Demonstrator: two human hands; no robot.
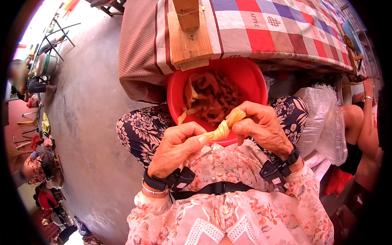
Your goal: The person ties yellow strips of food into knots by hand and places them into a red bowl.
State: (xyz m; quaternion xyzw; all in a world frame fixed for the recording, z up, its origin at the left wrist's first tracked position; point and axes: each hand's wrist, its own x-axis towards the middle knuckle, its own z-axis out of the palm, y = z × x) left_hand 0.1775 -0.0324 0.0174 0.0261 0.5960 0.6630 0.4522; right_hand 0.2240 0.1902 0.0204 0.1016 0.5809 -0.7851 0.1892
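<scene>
Between my hands, a yellow knotted strip (222,131) of thin, crinkled material is held stretched, its knot lying in the middle. My left hand (180,145) pinches the narrow twisted end between thumb and forefinger. The wider folded end is gripped by my right hand (260,125). Below them, a red plastic basin (255,82) rests between my knees. Many crumpled strips (216,95) of similar thin material lie inside it, and one yellowish strip (182,118) hangs over its near left rim.
A wooden block stand (190,46) sits at the edge of a table with a checked cloth (260,36). A white woven plastic sack (318,122) lies right of my knee. Another person's arm and leg (356,122) are at far right; more people (38,171) sit left across the concrete floor (82,122).
</scene>
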